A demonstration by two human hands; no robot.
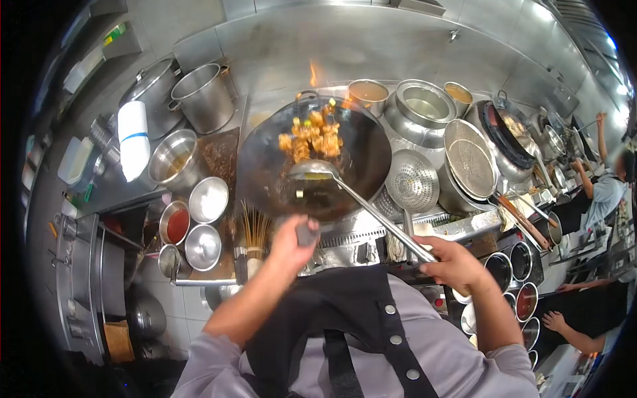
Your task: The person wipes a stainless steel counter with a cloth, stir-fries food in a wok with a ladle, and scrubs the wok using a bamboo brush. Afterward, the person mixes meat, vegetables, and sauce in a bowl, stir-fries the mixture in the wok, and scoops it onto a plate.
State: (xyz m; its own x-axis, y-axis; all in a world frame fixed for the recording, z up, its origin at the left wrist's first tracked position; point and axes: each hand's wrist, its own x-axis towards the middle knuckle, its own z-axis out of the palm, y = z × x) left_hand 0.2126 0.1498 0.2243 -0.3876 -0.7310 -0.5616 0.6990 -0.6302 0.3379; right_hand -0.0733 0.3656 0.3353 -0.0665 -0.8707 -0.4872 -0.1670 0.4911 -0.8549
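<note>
My left hand (292,245) is closed at the near rim of a large dark wok (265,159), around a short grey piece that looks like its handle; motion blurs it. Golden-brown food pieces (312,138) with green bits are bunched toward the wok's far side, some apparently in the air. In my right hand (451,263) is the long metal handle of a ladle (371,211). The ladle's bowl is over the wok, just below the food. One pale green piece (299,194) shows nearer to me.
Flames (314,73) rise behind the wok. On the right are a perforated skimmer (413,179), mesh strainers (470,159) and lidless pots (422,109). Steel bowls (208,199), red sauce (178,225) and a bamboo brush (255,229) stand left. Co-workers (600,199) are at far right.
</note>
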